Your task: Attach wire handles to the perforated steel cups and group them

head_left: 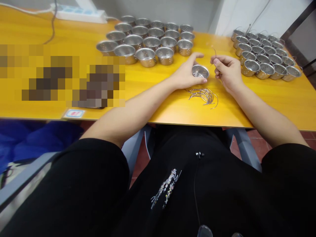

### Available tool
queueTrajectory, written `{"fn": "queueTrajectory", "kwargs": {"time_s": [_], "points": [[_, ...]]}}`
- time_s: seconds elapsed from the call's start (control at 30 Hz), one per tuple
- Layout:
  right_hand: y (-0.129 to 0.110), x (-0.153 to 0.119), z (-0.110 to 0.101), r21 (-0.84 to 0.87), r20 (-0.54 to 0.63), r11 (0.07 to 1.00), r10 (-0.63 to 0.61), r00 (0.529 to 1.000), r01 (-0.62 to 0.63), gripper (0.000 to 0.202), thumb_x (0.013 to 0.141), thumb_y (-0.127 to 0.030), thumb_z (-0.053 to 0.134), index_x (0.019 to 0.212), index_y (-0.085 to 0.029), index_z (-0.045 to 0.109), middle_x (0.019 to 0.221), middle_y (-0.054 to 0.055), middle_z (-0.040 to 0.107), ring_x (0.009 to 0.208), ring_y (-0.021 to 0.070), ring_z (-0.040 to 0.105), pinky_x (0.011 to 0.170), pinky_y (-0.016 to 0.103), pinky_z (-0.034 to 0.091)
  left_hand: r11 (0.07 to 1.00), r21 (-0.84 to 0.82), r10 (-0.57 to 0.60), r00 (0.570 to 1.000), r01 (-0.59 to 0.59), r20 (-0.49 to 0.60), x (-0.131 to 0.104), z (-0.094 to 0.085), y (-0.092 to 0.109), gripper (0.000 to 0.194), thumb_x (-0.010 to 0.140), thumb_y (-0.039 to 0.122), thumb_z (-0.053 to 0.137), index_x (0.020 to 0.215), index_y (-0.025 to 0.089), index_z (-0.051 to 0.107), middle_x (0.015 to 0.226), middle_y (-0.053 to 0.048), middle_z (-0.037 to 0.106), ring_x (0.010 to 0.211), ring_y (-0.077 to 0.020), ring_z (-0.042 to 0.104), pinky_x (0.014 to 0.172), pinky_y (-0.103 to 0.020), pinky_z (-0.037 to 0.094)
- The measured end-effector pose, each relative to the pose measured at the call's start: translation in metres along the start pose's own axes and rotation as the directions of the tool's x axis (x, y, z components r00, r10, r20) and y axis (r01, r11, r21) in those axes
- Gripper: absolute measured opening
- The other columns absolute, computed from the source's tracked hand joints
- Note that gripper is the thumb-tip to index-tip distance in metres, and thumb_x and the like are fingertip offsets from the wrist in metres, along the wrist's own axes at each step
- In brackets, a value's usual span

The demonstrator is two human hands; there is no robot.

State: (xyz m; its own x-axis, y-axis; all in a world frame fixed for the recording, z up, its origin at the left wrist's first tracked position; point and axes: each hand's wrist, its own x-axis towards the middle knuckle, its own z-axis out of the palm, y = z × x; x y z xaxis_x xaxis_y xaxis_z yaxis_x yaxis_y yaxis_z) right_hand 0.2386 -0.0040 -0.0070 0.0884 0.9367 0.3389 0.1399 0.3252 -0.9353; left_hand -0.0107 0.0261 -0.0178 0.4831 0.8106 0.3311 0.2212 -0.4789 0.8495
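A small perforated metal cup (pixel 200 70) stands in the curve of my left hand (pixel 186 73). The thumb lies along its near side, and the index finger stretches out beyond the far rim. To the right of the cup, my right hand (pixel 227 70) pinches a thin curved wire handle (pixel 215 52) between thumb and fingertips, with its upper end pointing up. A loose heap of similar bent wire handles (pixel 203 96) lies on the table just in front of the cup.
Rows of perforated cups (pixel 151 42) without visible handles stand at the back. More cups (pixel 265 59), with wire handles, are grouped at the right. A white power strip (pixel 79 13) lies back left. A pixelated patch covers part of the yellow table (pixel 138 89).
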Motion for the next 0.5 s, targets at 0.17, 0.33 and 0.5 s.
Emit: {"fn": "queueTrajectory", "kwargs": {"time_s": [0.17, 0.33, 0.5], "points": [[-0.011, -0.006, 0.004, -0.009, -0.004, 1.000, 0.015, 1.000, -0.015, 0.074, 0.061, -0.103, 0.115, 0.088, -0.043, 0.079, 0.076, -0.003, 0.083, 0.081, 0.0289, 0.071, 0.068, 0.054, 0.056, 1.000, 0.003, -0.008, 1.000, 0.008, -0.007, 0.001, 0.000, -0.003, 0.108, 0.069, 0.036, 0.104, 0.169, 0.028, 0.067, 0.158, -0.017, 0.081, 0.157, -0.0489, 0.075, 0.139, -0.065, 0.058], [-0.019, -0.011, 0.009, -0.015, -0.035, 0.999, 0.047, 0.998, -0.048, 0.082, 0.047, -0.107, 0.114, 0.083, -0.043, 0.078, 0.079, -0.002, 0.084, 0.078, 0.0265, 0.061, 0.073, 0.056, 0.053, 1.000, 0.010, -0.016, 1.000, 0.016, 0.000, 0.002, -0.001, -0.003, 0.108, 0.068, 0.039, 0.108, 0.168, 0.031, 0.067, 0.154, -0.016, 0.083, 0.157, -0.0503, 0.075, 0.140, -0.068, 0.058], [-0.019, -0.010, 0.009, -0.038, -0.029, 0.998, 0.049, 0.998, -0.051, 0.089, 0.045, -0.110, 0.113, 0.082, -0.041, 0.071, 0.066, -0.002, 0.071, 0.079, 0.0269, 0.061, 0.073, 0.054, 0.049, 1.000, 0.009, -0.018, 1.000, 0.018, 0.001, 0.002, -0.002, -0.003, 0.110, 0.067, 0.038, 0.107, 0.169, 0.030, 0.066, 0.160, -0.017, 0.082, 0.158, -0.0498, 0.075, 0.139, -0.066, 0.058]]}}
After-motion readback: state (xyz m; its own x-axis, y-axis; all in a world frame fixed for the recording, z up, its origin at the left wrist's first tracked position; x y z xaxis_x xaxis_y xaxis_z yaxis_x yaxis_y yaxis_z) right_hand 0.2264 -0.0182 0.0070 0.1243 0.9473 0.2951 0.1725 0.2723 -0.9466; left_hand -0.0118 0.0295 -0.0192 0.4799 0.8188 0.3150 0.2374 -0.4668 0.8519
